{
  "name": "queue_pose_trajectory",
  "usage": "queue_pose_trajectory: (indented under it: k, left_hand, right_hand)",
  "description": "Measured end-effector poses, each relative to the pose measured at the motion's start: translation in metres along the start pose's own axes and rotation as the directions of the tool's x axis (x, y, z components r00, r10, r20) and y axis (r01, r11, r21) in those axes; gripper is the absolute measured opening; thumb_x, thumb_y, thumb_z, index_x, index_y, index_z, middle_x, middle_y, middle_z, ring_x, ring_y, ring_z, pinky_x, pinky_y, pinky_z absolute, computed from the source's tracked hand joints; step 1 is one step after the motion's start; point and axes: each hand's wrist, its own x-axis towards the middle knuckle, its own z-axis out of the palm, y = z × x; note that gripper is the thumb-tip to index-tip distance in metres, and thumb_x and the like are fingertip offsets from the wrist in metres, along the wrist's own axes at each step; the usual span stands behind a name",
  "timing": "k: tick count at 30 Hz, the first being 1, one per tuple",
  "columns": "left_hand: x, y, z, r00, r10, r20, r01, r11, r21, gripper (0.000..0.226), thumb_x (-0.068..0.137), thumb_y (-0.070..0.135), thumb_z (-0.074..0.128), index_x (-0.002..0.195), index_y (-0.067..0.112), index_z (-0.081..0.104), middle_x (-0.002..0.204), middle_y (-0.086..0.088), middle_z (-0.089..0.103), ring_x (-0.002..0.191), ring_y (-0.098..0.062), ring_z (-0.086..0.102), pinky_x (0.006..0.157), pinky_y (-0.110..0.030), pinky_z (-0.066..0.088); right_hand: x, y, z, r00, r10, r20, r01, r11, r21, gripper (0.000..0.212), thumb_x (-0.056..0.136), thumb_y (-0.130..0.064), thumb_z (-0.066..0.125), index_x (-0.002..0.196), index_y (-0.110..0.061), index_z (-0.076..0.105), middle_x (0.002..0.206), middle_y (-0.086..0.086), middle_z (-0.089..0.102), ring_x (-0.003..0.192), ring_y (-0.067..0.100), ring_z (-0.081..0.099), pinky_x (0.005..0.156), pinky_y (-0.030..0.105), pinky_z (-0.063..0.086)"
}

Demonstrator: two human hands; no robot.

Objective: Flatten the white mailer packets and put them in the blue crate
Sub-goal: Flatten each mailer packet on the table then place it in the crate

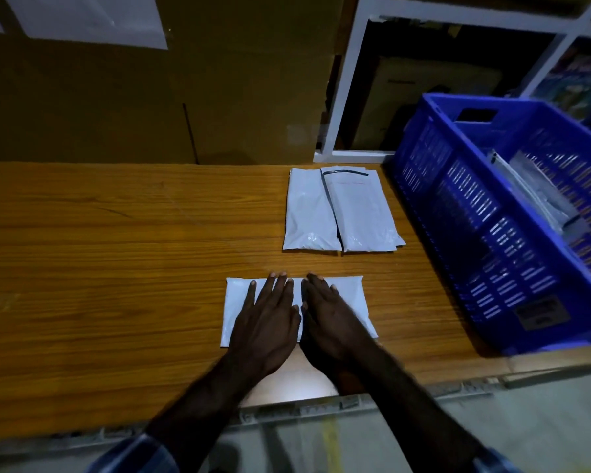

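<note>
While both hands pressed flat on it, the white mailer packet (347, 295) lay on the wooden surface (116, 268) near its front edge — the left hand (267, 322) and right hand (331, 319) side by side, fingers (253, 288) straight and spread, gripping nothing. Further back, two more packets (342, 209) lay just beside the blue crate (492, 206), which already held some. The packet looked light, soft and slick — likely to slide under pressure. An exposed short end, pinched between thumb and fingers, seemed the best place to lift it.
</note>
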Motion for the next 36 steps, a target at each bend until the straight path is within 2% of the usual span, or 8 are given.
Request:
queue_pose_trajectory:
  k: [2, 6, 11, 17, 20, 24, 30, 36]
  left_hand:
    - [0.005, 0.007, -0.001, 0.999, 0.032, -0.017, -0.032, 1.0, -0.001, 0.054, 0.096, 0.029, 0.029, 0.135, 0.003, 0.055, 0.139, -0.013, 0.055, 0.134, -0.026, 0.047, 0.109, -0.046, 0.024]
    - [0.008, 0.012, 0.006, 0.997, 0.082, -0.007, -0.082, 0.997, 0.015, 0.052, 0.097, 0.029, 0.03, 0.135, 0.004, 0.055, 0.141, -0.013, 0.054, 0.135, -0.027, 0.045, 0.109, -0.048, 0.024]
    - [0.005, 0.01, 0.01, 0.996, 0.093, 0.014, -0.093, 0.996, 0.006, 0.052, 0.099, 0.029, 0.028, 0.14, 0.005, 0.05, 0.147, -0.013, 0.047, 0.14, -0.026, 0.038, 0.112, -0.05, 0.025]
    - [0.005, 0.012, 0.009, 0.996, 0.078, 0.044, -0.079, 0.996, 0.027, 0.054, 0.098, 0.03, 0.027, 0.139, 0.005, 0.052, 0.146, -0.013, 0.048, 0.139, -0.026, 0.04, 0.112, -0.05, 0.025]
    - [0.01, 0.017, 0.002, 0.995, 0.097, 0.028, -0.098, 0.995, 0.034, 0.054, 0.096, 0.029, 0.028, 0.132, 0.002, 0.058, 0.139, -0.015, 0.054, 0.134, -0.028, 0.047, 0.109, -0.053, 0.027]
    - [0.021, 0.028, 0.0, 0.992, 0.113, 0.053, -0.115, 0.993, 0.023, 0.053, 0.094, 0.026, 0.03, 0.132, 0.003, 0.058, 0.137, -0.013, 0.057, 0.132, -0.028, 0.049, 0.107, -0.056, 0.039]
    - [0.021, 0.025, 0.011, 0.988, 0.117, 0.103, -0.119, 0.993, 0.016, 0.052, 0.098, 0.029, 0.027, 0.139, 0.009, 0.052, 0.146, -0.01, 0.049, 0.138, -0.026, 0.041, 0.111, -0.053, 0.034]
    - [0.018, 0.021, 0.01, 0.989, 0.11, 0.098, -0.108, 0.994, -0.019, 0.052, 0.101, 0.034, 0.026, 0.144, 0.013, 0.046, 0.151, -0.006, 0.042, 0.143, -0.022, 0.034, 0.117, -0.048, 0.024]
  right_hand:
    - [-0.001, 0.011, -0.001, 1.0, 0.014, -0.005, -0.014, 0.999, -0.031, 0.066, 0.08, -0.023, 0.05, 0.133, 0.016, 0.048, 0.14, 0.035, 0.046, 0.129, 0.048, 0.048, 0.104, 0.062, 0.038]
    - [-0.01, 0.019, 0.008, 1.0, 0.015, 0.003, -0.015, 0.997, -0.071, 0.076, 0.074, -0.021, 0.062, 0.137, 0.016, 0.043, 0.144, 0.035, 0.041, 0.134, 0.049, 0.042, 0.104, 0.064, 0.039]
    - [-0.016, 0.019, 0.016, 0.99, 0.002, -0.141, -0.008, 0.999, -0.044, 0.055, 0.099, -0.019, 0.032, 0.147, 0.008, 0.033, 0.156, 0.026, 0.028, 0.147, 0.036, 0.025, 0.119, 0.05, 0.023]
    - [-0.017, 0.02, 0.023, 0.991, 0.009, -0.131, -0.014, 0.999, -0.031, 0.055, 0.104, -0.023, 0.022, 0.148, 0.008, 0.033, 0.157, 0.025, 0.025, 0.148, 0.035, 0.022, 0.121, 0.047, 0.019]
    - [-0.012, 0.023, 0.013, 0.996, 0.034, -0.085, -0.034, 0.999, -0.002, 0.06, 0.098, -0.026, 0.023, 0.144, 0.009, 0.038, 0.153, 0.028, 0.032, 0.144, 0.04, 0.03, 0.119, 0.049, 0.019]
    - [-0.008, 0.033, 0.012, 0.977, 0.128, -0.171, -0.137, 0.99, -0.04, 0.052, 0.096, -0.019, 0.032, 0.135, 0.01, 0.05, 0.143, 0.03, 0.047, 0.134, 0.043, 0.044, 0.111, 0.057, 0.035]
    - [-0.011, 0.033, 0.025, 0.959, 0.167, -0.228, -0.177, 0.984, -0.026, 0.053, 0.104, -0.025, 0.026, 0.147, 0.003, 0.038, 0.156, 0.021, 0.033, 0.147, 0.033, 0.026, 0.119, 0.047, 0.025]
    - [-0.013, 0.035, 0.025, 0.96, 0.156, -0.234, -0.168, 0.985, -0.031, 0.052, 0.104, -0.025, 0.032, 0.149, 0.002, 0.035, 0.159, 0.018, 0.028, 0.149, 0.029, 0.022, 0.121, 0.044, 0.022]
